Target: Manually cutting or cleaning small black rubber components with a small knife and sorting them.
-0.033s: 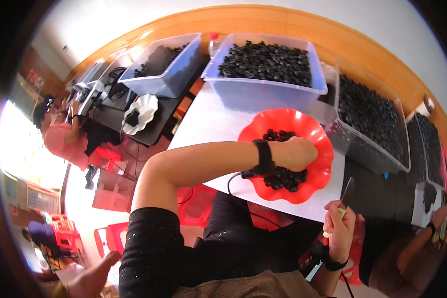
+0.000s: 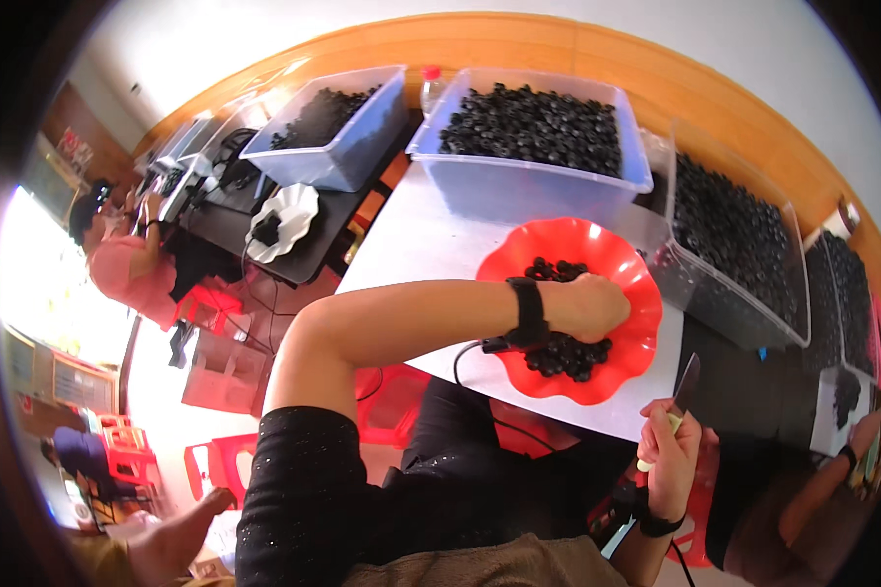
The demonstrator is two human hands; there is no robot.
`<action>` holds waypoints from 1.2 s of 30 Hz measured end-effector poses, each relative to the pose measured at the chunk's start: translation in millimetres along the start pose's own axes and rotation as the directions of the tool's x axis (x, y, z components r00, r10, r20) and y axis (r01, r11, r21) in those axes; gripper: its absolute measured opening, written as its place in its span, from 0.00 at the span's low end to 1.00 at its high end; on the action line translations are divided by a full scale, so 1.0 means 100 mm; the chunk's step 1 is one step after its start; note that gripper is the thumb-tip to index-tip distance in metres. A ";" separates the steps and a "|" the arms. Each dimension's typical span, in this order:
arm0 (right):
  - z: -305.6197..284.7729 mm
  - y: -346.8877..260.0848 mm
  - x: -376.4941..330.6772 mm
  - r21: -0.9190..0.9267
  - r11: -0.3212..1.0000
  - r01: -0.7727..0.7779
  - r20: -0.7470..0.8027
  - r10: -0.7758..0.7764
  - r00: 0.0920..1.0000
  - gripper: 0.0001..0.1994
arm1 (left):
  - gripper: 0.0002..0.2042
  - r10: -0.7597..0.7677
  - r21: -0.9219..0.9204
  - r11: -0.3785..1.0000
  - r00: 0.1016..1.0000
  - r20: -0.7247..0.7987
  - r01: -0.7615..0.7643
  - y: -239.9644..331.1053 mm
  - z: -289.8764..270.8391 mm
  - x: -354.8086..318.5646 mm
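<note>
A red bowl with a wavy rim (image 2: 639, 344) stands on the white-covered table and holds small round black pieces (image 2: 570, 358). My left hand (image 2: 597, 306), reaching across from the left, is over the bowl with its fingers curled down. What those fingers hold, if anything, is hidden beneath the hand. Black pieces lie on both sides of it. At the table's near right edge my right hand (image 2: 668, 450) grips a knife (image 2: 690, 383) by its pale yellow-green handle. The blade points up and slightly right, apart from the bowl.
Behind the bowl stands a clear bin (image 2: 533, 186) heaped with black pieces; another full bin (image 2: 729, 254) is to its right. A third bin (image 2: 328, 147) and a white wavy bowl (image 2: 299, 210) are on the left table. A co-worker's arm (image 2: 822, 489) shows at the right.
The whole view has shifted slightly, so the bins and bowl appear a little to the right and lower. My hands keep almost the same pose.
</note>
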State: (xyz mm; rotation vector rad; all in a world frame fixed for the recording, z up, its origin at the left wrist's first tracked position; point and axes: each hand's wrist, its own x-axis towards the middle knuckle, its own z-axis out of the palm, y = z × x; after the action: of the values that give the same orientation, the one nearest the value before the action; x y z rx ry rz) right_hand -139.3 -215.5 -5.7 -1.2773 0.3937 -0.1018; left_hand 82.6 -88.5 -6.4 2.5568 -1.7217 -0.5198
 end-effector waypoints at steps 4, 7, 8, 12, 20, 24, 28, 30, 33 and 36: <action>0.08 0.02 0.02 0.006 1.000 0.015 0.052 -0.016 0.999 0.07 | 0.07 0.038 0.045 0.998 0.999 -0.035 -0.037 -0.02 0.02 -0.04; 0.11 0.01 -0.01 -0.029 1.000 0.006 0.058 -0.005 0.998 0.07 | 0.07 0.070 -0.072 0.994 0.992 -0.109 -0.078 -0.05 0.04 -0.08; 0.12 -0.02 -0.01 -0.081 0.997 0.012 0.057 -0.008 0.998 0.07 | 0.08 0.050 -0.240 0.965 0.970 -0.237 -0.108 -0.05 -0.04 -0.17; 0.15 -0.04 0.00 -0.104 0.995 0.001 0.008 0.000 1.000 0.07 | 0.09 -0.184 -0.940 0.252 0.943 -0.278 -0.228 0.06 -0.39 -0.58; 0.37 -0.19 0.03 -0.235 0.943 0.234 0.092 -0.218 0.971 0.10 | 0.08 -0.223 -0.942 -0.251 0.960 -0.169 -0.224 0.30 -0.15 -1.17; 0.46 -0.23 0.03 -0.411 0.825 0.388 0.144 -0.361 0.921 0.08 | 0.11 -0.225 -0.833 -0.470 0.952 -0.207 -0.292 0.32 0.14 -1.21; 0.53 -0.24 0.01 -0.536 0.657 0.531 0.187 -0.521 0.833 0.10 | 0.11 -0.301 -0.784 -0.525 0.934 -0.192 -0.330 0.38 0.18 -1.21; 0.55 -0.26 0.00 -0.569 0.627 0.532 0.201 -0.521 0.830 0.11 | 0.11 -0.309 -0.777 -0.530 0.930 -0.197 -0.341 0.37 0.21 -1.21; 0.61 -0.17 0.03 -0.613 0.512 0.602 0.238 -0.607 0.758 0.12 | 0.10 -0.337 -0.766 -0.531 0.920 -0.201 -0.362 0.37 0.25 -1.20; 0.64 -0.16 0.05 -0.646 0.453 0.614 0.256 -0.629 0.734 0.13 | 0.09 -0.338 -0.759 -0.522 0.911 -0.234 -0.389 0.37 0.30 -1.19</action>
State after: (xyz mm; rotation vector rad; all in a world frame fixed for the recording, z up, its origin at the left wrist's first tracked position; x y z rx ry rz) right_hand -110.0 -163.1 23.1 -2.1590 -0.0871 -0.6579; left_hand 0.8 9.2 3.8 0.7913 -0.2541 -0.8109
